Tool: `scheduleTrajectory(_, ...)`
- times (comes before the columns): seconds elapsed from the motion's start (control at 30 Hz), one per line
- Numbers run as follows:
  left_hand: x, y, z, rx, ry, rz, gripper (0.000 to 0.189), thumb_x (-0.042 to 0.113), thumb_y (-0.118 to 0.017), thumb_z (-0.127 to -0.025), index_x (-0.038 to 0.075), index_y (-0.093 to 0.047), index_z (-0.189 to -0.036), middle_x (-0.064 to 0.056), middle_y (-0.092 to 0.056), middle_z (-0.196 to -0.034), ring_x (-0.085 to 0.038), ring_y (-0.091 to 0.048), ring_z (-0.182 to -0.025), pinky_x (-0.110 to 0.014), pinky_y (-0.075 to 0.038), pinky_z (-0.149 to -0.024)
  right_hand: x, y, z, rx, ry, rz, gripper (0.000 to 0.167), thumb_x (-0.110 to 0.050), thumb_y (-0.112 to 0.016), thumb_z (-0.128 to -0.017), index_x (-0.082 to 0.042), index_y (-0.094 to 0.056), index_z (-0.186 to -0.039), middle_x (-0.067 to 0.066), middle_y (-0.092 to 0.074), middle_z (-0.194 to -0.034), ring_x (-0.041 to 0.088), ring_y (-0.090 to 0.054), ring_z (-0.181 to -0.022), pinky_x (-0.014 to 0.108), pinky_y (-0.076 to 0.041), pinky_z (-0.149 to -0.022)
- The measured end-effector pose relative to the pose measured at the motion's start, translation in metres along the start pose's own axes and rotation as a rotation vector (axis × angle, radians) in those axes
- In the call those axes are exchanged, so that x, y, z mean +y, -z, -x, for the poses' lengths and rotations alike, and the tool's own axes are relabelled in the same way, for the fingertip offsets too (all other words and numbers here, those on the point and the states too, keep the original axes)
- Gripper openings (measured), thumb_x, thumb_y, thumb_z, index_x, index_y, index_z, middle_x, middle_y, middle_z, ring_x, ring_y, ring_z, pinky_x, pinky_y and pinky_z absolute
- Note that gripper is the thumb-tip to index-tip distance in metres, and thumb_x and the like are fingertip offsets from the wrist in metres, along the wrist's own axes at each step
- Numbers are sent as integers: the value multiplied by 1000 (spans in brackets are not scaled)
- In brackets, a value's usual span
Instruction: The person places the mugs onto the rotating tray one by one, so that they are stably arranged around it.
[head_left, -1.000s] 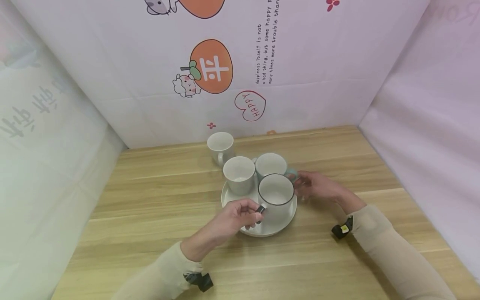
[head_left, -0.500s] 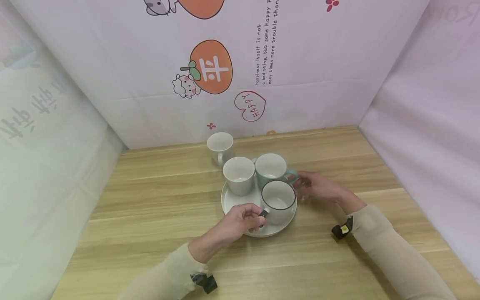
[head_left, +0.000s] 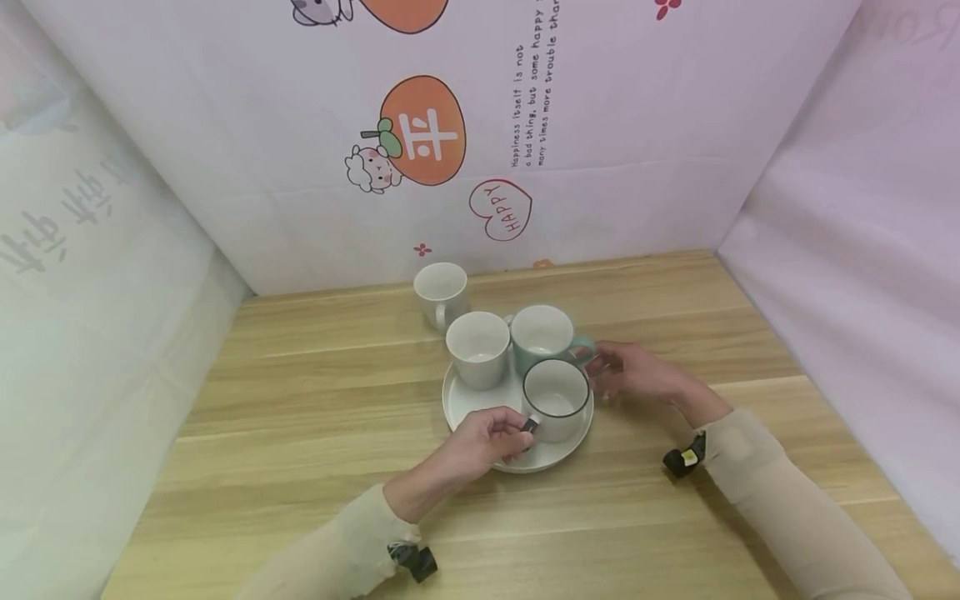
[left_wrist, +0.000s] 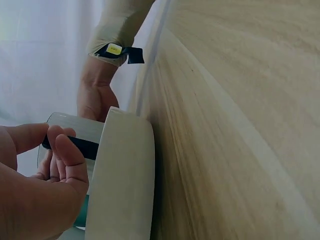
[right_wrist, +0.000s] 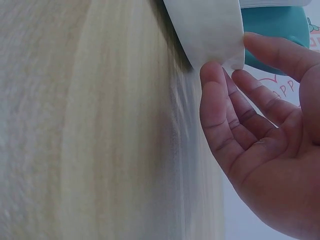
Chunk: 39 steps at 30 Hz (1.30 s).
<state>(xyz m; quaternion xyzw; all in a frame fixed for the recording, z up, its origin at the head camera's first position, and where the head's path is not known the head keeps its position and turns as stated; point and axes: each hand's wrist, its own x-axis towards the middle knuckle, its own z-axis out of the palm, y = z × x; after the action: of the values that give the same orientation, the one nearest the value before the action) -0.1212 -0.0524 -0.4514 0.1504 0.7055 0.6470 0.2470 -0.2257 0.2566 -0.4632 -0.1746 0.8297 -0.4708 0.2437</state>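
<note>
My left hand (head_left: 483, 446) pinches the black handle (left_wrist: 84, 147) of a white mug with a dark rim (head_left: 558, 427). That mug stands upright over the front right of a round white plate (head_left: 459, 410). On the plate's right side, my right hand (head_left: 637, 377) holds the rim, thumb at one edge and fingertips (right_wrist: 212, 70) at the other. A teal mug (head_left: 528, 360), white inside, sits at the back of the plate, its handle close to my right fingers. To its left stands a plain white mug (head_left: 480, 375).
Behind the plate, another white mug (head_left: 432, 307) stands on the wooden table (head_left: 315, 383), its handle toward me. A printed white cloth (head_left: 630, 167) rises at the table's back edge, with plain cloth walls left and right.
My left hand has lowered the dark-rimmed mug toward the front right of the plate, uncovering more of the teal mug. It barely moves in the last half second. My right hand stays in place.
</note>
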Motion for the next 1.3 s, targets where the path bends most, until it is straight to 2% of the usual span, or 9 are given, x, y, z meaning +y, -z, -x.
scheduleTrajectory(0.1, 2, 3, 2, -21, 2, -45, 26, 10, -65, -96, -9, -63, -114, -20, -69, -95, -7, -62, -79, -21, -54, -72, -1, 1, 0, -3, 1, 4, 45, -14, -71, -91, -13, -55, -133, 23, -64, -124, 29, -68, -92, 43, -60, -70)
scheduleTrajectory(0.17, 5, 7, 4, -39, -5, -91, 27, 11, -64, -97, -7, -64, -117, -25, -70, -106, -9, -66, -84, -22, -57, -74, -1, 1, 0, -10, 4, 1, 45, -13, -71, -92, -12, -55, -133, 23, -63, -125, 29, -68, -92, 44, -60, -70)
scheduleTrajectory(0.27, 7, 13, 8, -33, -9, -168, 25, 12, -64, -96, -2, -68, -117, -23, -72, -110, -10, -68, -88, -22, -58, -76, -2, 2, 0, -13, 9, -6, 45, -12, -70, -92, -11, -54, -134, 24, -63, -124, 29, -67, -90, 44, -60, -70)
scheduleTrajectory(0.43, 5, 15, 11, 28, 3, -246, 12, 15, -69, -93, 7, -72, -102, -10, -75, -97, -12, -69, -80, -24, -59, -71, -1, 3, 1, -5, 4, -18, 46, -10, -69, -92, -12, -53, -135, 24, -62, -125, 29, -67, -89, 44, -60, -70)
scheduleTrajectory(0.63, 3, 8, 10, 29, 1, -227, 9, 14, -71, -92, 6, -71, -97, -7, -74, -92, -9, -71, -77, -22, -57, -66, -2, 2, 3, -5, 16, -28, 49, -3, -66, -91, -8, -51, -138, 27, -62, -124, 32, -67, -87, 44, -60, -68)
scheduleTrajectory(0.83, 3, -2, 8, 8, -18, -213, 11, 13, -71, -91, 3, -69, -97, -8, -71, -93, -11, -74, -77, -26, -59, -66, -3, 1, 4, -3, 21, -28, 49, 3, -63, -91, -6, -51, -138, 28, -62, -123, 31, -67, -86, 44, -60, -67)
scheduleTrajectory(0.93, 3, -7, 7, 8, -30, -206, 11, 12, -72, -90, 3, -69, -96, -9, -72, -93, -13, -74, -76, -24, -59, -64, -3, 0, 4, -6, 23, -29, 50, 4, -62, -90, -6, -51, -137, 28, -63, -124, 31, -67, -90, 44, -60, -67)
scheduleTrajectory(1.17, 3, -17, 4, 26, -38, -187, 10, 14, -73, -90, 6, -70, -94, -5, -73, -87, -32, -75, -80, -18, -54, -61, -4, -1, 4, 11, -4, -17, 56, 7, -63, -85, -11, -52, -137, 23, -64, -124, 29, -65, -105, 44, -60, -71)
scheduleTrajectory(1.3, 5, -17, 4, 44, -36, -206, 9, 15, -73, -89, 7, -70, -94, -4, -74, -86, -17, -74, -74, -17, -52, -59, -5, -2, 3, 11, 4, -25, 57, 9, -62, -83, -10, -53, -136, 24, -64, -123, 28, -65, -101, 45, -60, -70)
